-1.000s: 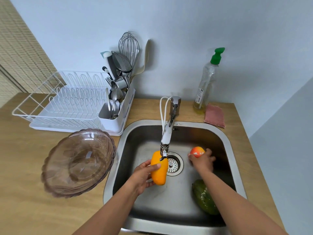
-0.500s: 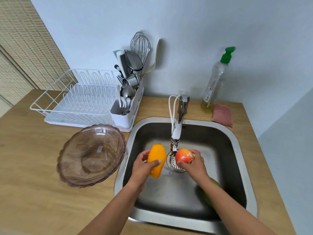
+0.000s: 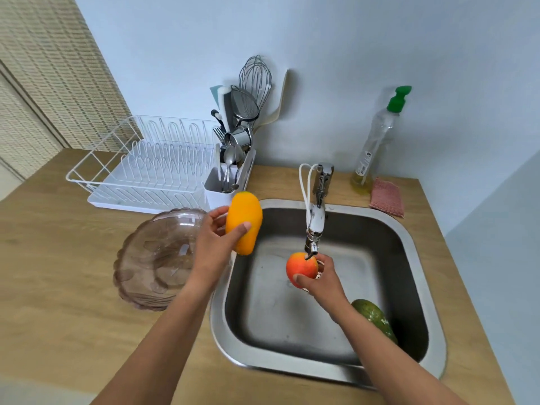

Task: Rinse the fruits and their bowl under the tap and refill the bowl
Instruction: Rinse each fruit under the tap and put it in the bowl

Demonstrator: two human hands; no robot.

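Well, from the head view, looking down over the sink [image 3: 410, 247]: the left hand [image 3: 214, 244] is raised at centre-left of the frame, over the sink's left rim. Its fingers [image 3: 217, 213] are curled round a yellow-orange fruit [image 3: 245, 219], and the thumb is pressed across the front. The fruit stands nearly upright in that grip, between the bowl and the tap.

The right hand [image 3: 323, 280] is in the middle of the frame, above the sink basin. It is clamped on a round red-and-orange fruit [image 3: 301, 267], thumb along the lower front and the other fingers wrapped behind. The fruit's top sits right under the spout of the tap [image 3: 317, 223]. I cannot tell whether water is running.

A dark green fruit [image 3: 375, 318] lies on the sink floor at lower right, partly hidden behind the right forearm.

Left of the sink, the clear tinted bowl [image 3: 152, 258] sits on the wooden worktop [image 3: 58, 273], its right edge behind the left wrist. Further up the frame are a white dish rack [image 3: 152, 171] and its cutlery holder [image 3: 217, 192], which is full of utensils. At upper right stand a green-capped soap bottle [image 3: 377, 141] and, just beside it, a pink cloth [image 3: 387, 197].
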